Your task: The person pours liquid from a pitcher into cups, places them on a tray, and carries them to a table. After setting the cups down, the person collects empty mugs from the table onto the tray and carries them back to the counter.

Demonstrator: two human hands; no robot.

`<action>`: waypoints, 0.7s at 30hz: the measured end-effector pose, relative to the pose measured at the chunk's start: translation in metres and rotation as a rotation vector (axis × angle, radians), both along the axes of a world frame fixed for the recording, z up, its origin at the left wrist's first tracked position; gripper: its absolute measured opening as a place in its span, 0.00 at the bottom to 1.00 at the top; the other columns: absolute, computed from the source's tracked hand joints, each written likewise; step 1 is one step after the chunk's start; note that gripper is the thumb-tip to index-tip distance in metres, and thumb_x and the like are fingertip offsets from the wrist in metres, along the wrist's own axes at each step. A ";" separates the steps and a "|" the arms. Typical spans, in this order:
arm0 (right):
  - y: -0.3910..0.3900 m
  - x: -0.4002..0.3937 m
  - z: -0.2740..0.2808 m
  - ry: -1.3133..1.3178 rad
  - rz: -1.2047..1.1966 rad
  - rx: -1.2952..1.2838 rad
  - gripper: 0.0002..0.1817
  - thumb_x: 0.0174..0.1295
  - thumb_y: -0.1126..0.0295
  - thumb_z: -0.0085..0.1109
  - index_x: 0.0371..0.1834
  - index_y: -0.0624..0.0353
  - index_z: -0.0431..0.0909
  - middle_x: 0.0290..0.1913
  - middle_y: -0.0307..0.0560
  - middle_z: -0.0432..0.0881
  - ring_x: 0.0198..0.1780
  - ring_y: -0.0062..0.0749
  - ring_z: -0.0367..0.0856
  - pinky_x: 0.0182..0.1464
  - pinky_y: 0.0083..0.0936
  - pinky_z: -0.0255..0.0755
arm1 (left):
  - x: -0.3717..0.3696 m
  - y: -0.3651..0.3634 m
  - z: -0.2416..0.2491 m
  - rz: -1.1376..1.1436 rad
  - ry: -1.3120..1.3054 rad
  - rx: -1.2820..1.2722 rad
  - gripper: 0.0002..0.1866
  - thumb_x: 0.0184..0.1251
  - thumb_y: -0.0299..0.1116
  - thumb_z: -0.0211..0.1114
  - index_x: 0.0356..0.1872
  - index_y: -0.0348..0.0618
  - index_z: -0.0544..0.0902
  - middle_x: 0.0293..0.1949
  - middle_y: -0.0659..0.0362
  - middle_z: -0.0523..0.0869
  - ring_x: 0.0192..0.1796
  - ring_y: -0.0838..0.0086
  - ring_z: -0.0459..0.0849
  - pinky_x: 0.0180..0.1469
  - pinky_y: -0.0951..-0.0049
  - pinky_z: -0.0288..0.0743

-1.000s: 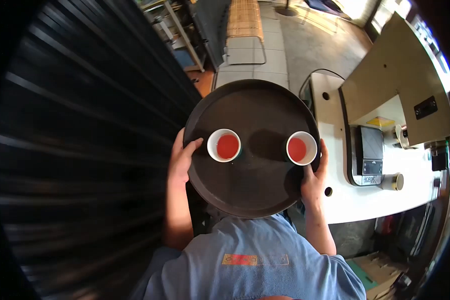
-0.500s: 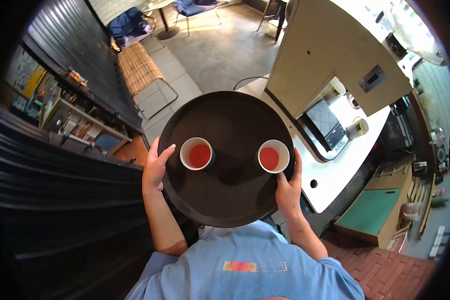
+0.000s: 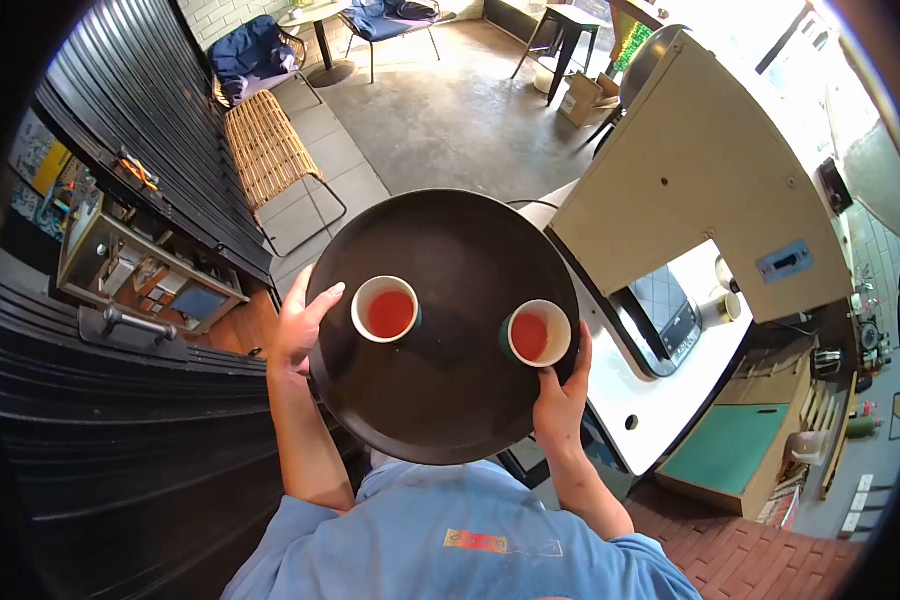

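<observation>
A round dark brown tray [image 3: 440, 400] is held out in front of my chest. My left hand [image 3: 300, 315] grips its left edge, thumb over the rim and the other fingers partly hidden beneath. At the right edge my right hand [image 3: 563, 400] holds the tray too, its thumb tip right at the base of a cup. Two paper cups of red drink stand upright on the tray: the left cup [image 3: 386, 310] near my left thumb, the right cup [image 3: 536, 333] by my right thumb.
To the right, a white counter [image 3: 610, 400] carries a black scale [image 3: 660, 320] behind a tall beige panel [image 3: 670, 170]. A woven bench [image 3: 268, 145] and a chair [image 3: 255, 60] stand ahead left. Black corrugated wall [image 3: 100, 450] runs close on my left. Farther ahead is a black stool [image 3: 567, 50].
My view has turned and advanced a little, bringing the stool and a cardboard box into sight. The tray sits slightly farther left, still in both hands, with both cups upright.
</observation>
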State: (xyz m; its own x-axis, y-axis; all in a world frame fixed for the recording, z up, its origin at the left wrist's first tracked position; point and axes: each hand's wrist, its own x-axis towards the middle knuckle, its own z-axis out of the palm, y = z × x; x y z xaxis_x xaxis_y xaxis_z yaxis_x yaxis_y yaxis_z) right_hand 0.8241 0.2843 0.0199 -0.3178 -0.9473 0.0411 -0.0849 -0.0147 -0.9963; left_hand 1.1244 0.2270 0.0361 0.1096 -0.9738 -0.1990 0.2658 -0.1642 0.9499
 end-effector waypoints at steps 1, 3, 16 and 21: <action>-0.009 0.002 -0.002 -0.054 0.024 -0.008 0.36 0.59 0.87 0.43 0.73 0.59 0.49 0.71 0.50 0.57 0.72 0.35 0.55 0.72 0.28 0.48 | 0.004 -0.005 -0.002 0.015 -0.028 0.012 0.27 0.64 0.29 0.62 0.63 0.34 0.66 0.54 0.53 0.78 0.56 0.71 0.77 0.58 0.72 0.70; -0.027 0.004 -0.016 -0.071 0.029 -0.020 0.34 0.62 0.86 0.44 0.72 0.60 0.50 0.69 0.49 0.59 0.70 0.33 0.58 0.71 0.27 0.50 | 0.017 -0.019 -0.010 0.042 -0.132 0.038 0.33 0.62 0.32 0.64 0.66 0.32 0.62 0.58 0.50 0.75 0.60 0.69 0.73 0.62 0.71 0.65; -0.163 0.115 -0.008 -0.221 -0.152 -0.065 0.27 0.70 0.78 0.39 0.72 0.61 0.51 0.67 0.51 0.62 0.67 0.32 0.62 0.69 0.26 0.53 | 0.110 -0.197 -0.014 -0.104 -0.094 -0.022 0.27 0.62 0.33 0.64 0.61 0.34 0.70 0.56 0.55 0.77 0.59 0.72 0.73 0.64 0.74 0.61; -0.230 0.167 -0.004 -0.213 -0.210 0.020 0.27 0.70 0.78 0.37 0.73 0.59 0.50 0.67 0.49 0.64 0.67 0.30 0.63 0.69 0.25 0.53 | 0.164 -0.263 -0.004 0.024 -0.097 0.106 0.25 0.67 0.35 0.60 0.59 0.26 0.69 0.56 0.53 0.77 0.58 0.72 0.73 0.61 0.77 0.64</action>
